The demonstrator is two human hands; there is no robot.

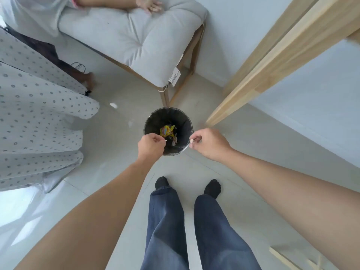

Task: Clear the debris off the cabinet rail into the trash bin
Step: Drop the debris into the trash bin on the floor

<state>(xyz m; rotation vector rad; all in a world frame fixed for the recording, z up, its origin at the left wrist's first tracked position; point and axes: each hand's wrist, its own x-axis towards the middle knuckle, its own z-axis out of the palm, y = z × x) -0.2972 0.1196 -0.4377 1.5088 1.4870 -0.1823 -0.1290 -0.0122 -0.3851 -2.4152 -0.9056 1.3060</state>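
Observation:
A small round trash bin (152,118) with a black liner stands on the pale floor in front of my feet. Inside lie a yellow wrapper (166,130) and other scraps. My left hand (151,146) hovers over the bin's near left rim, its fingers pinched on a tiny pale bit of debris (165,140). Over the right rim, my right hand (207,143) pinches a small whitish scrap (191,141) with a thin clear strip hanging from it. The wooden cabinet frame (272,61) runs diagonally at the right.
A grey cushioned bench (134,39) with wooden legs stands beyond the bin; a person's arm rests on it. Patterned white fabric (35,106) fills the left. A white scrap (113,105) lies on the floor. A wooden strip (282,257) lies at bottom right.

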